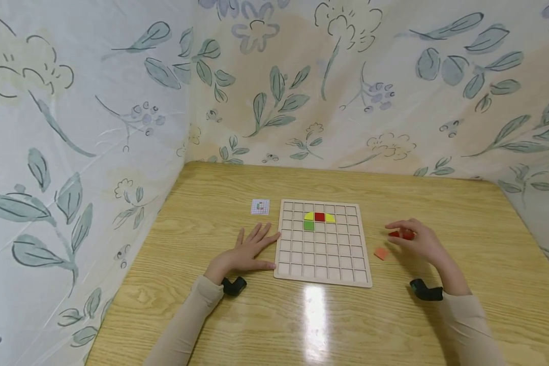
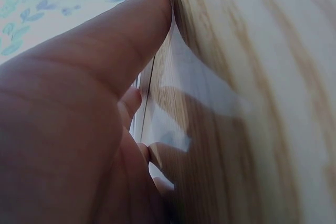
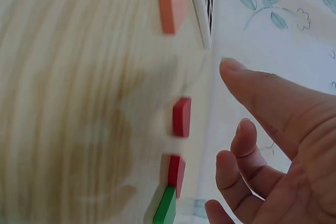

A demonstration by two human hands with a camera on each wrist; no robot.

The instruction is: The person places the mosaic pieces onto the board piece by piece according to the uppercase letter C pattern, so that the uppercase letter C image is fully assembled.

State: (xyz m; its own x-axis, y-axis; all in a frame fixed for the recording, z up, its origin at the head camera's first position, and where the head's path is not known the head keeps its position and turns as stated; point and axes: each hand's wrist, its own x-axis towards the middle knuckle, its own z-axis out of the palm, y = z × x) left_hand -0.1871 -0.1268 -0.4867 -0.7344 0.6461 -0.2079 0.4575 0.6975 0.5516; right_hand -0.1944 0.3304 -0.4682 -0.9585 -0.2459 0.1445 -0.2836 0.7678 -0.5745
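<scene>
"What's the biggest thing?"

"The wooden tabletop [image 1: 210, 188], carrying a gridded board [image 1: 320, 249] — most of its squares bare."

"And the hands?"

"The left hand [image 1: 249, 252] lies with fingers spread, touching the board's left edge and gripping nothing. The right hand [image 1: 422, 244] hangs right of the board, fingers parted and loosely bent, nothing between them in the wrist view."

"Smaller still?"

"A card [image 1: 260, 207] beyond the left hand — its printed figure is too small to read, so I can't tell how many pieces are wanted."

"What's done?"

"Four pieces sit in the board: a red square [image 1: 319, 217] between two yellow pieces [image 1: 309, 216] [image 1: 330, 218], and a green square [image 1: 308, 225] just below the left yellow one."

"And left?"

"Loose by the right hand lie an orange piece [image 1: 382, 253], two red pieces [image 3: 181, 117] [image 3: 177, 175] and a green piece [image 3: 164, 206], none of them placed yet."
</scene>
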